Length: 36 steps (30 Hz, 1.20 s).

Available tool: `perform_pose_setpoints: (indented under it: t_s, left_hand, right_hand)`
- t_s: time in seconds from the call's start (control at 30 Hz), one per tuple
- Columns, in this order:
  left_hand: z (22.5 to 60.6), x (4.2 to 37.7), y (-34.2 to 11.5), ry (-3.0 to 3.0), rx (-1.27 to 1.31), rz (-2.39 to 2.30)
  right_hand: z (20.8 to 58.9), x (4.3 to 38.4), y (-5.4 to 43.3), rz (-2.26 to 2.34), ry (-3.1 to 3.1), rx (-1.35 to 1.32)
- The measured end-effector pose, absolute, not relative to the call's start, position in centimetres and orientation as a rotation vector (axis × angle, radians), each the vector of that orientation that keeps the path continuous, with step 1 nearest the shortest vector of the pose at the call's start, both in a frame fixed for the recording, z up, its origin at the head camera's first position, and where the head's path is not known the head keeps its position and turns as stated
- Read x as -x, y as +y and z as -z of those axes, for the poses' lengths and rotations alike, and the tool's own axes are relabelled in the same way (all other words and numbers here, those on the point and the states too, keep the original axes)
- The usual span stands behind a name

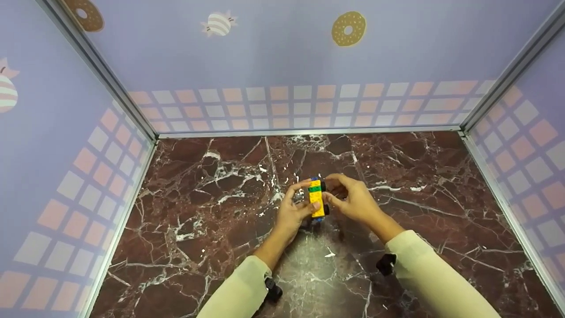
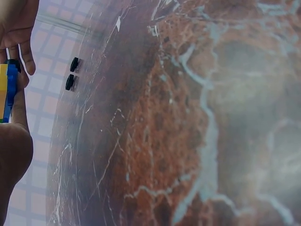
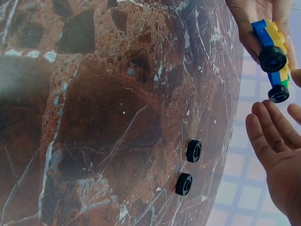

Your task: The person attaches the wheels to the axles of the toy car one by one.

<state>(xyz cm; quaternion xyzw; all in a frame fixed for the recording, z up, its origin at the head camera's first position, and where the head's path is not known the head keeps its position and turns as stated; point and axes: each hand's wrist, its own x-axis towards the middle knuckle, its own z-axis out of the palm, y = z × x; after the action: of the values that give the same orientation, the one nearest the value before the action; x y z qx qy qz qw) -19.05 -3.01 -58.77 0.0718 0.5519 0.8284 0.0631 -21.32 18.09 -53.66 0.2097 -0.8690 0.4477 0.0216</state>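
A small toy car of building bricks (image 1: 316, 199), yellow on top with a green brick across it and a blue base, is held up by my left hand (image 1: 290, 213), thumb on the near end and a finger at the far end. Black wheels (image 3: 273, 59) sit along its right side. My right hand (image 1: 355, 201) is beside those wheels. In the right wrist view, the right hand's fingers (image 3: 270, 127) are nearly straight, just below the lower wheel (image 3: 279, 93). Whether they touch it, I cannot tell. The car's left side is hidden.
Two loose black wheels, one (image 3: 194, 150) near the other (image 3: 184, 184), stand on the dark red marbled table (image 1: 198, 256). Purple patterned panels (image 1: 282, 57) wall the table at the back and both sides. Black wrist devices (image 1: 386, 264) sit at the pale sleeves.
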Motion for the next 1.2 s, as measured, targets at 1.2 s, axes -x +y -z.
perform_pose_setpoints:
  t_s: [1.2]
  left_hand:
    - [58.8,18.9,-2.9,1.723,-0.323,-2.434]
  right_hand:
    - [53.8,22.1,16.1,-1.372,-2.77,-0.52]
